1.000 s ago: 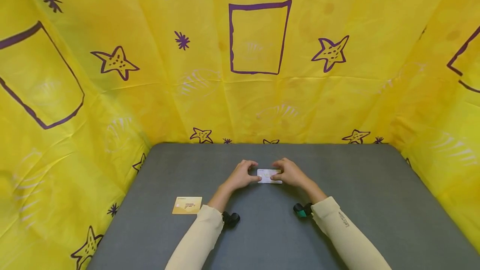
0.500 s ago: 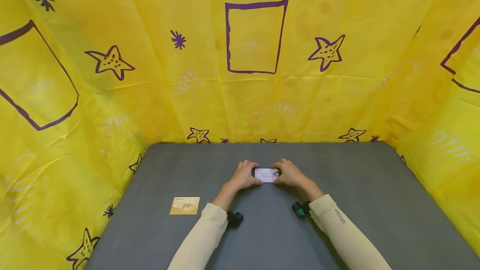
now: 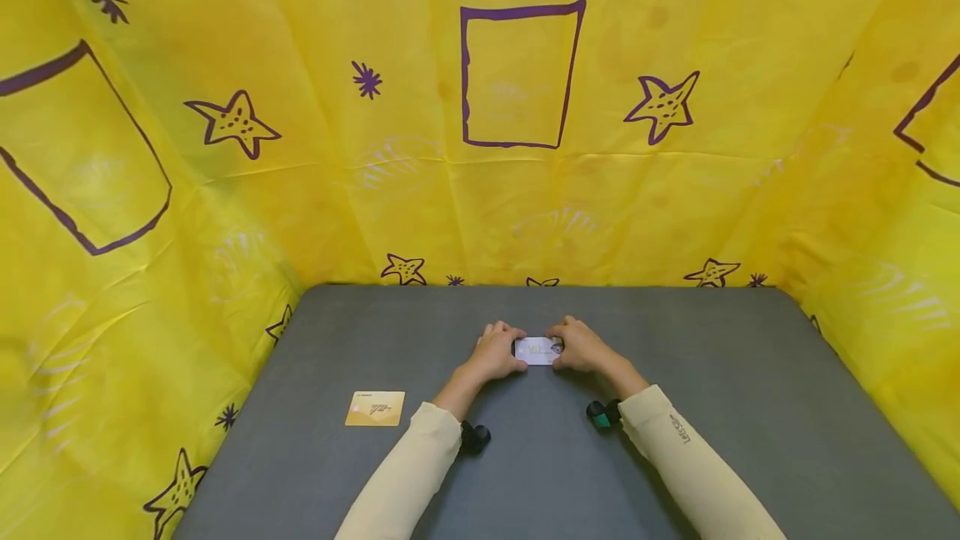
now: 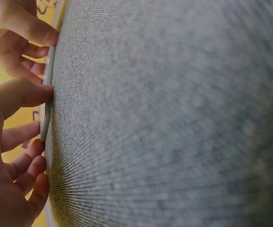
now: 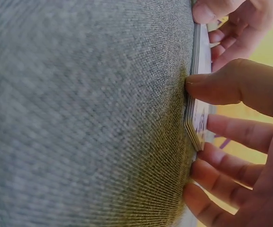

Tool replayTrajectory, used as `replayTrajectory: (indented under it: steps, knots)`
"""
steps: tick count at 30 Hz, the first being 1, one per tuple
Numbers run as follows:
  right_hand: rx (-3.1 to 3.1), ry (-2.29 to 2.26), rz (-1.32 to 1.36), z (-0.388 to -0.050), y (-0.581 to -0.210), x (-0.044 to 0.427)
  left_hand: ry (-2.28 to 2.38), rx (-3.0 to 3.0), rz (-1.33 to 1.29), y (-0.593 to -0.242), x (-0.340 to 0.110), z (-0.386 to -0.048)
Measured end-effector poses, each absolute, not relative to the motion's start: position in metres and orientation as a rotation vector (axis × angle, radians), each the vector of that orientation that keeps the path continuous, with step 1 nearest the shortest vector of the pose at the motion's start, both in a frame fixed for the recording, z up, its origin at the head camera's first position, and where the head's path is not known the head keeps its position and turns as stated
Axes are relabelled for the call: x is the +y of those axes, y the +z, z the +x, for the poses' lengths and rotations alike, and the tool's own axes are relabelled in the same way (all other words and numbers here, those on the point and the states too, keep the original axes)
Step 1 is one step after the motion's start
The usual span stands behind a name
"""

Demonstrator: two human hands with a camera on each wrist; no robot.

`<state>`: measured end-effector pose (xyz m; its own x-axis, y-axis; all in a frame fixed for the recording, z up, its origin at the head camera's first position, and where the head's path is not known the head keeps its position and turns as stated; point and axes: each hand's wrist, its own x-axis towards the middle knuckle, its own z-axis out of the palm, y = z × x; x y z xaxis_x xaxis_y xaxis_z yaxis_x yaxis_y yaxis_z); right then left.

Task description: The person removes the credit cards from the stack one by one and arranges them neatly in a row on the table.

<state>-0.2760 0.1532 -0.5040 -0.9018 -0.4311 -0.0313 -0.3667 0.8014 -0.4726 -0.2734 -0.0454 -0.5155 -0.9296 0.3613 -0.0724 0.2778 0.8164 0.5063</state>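
A whitish card (image 3: 537, 350) lies flat near the middle of the grey table, its long sides running left to right. In the right wrist view its edge shows several layers, a thin stack of cards (image 5: 191, 125). My left hand (image 3: 497, 352) pinches the left end between thumb and fingers; the left wrist view shows that thumb on the near edge. On the right end my right hand (image 3: 585, 348) does the same, thumb at the near edge, fingers curved round the far side.
A yellow-gold card (image 3: 375, 408) lies on the grey table (image 3: 540, 473) to the left, near my left sleeve. Yellow cloth (image 3: 517, 215) with purple drawings hangs behind the table and at both sides. Dark straps with small devices are on both wrists.
Both hands have closed in on the ends of the whitish card; a second ago the left fingers stood more open and the right thumb lay over its face. The yellow-gold card has stayed put.
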Motion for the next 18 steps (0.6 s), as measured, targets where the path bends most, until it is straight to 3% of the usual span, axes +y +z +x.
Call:
replayTrajectory:
  steps: [18]
  knots:
    - [2.856,-0.702,-0.604,-0.2735,-0.5044,0.1534,0.796,2.809,0.469,-0.5183,-0.0454,-0.2749]
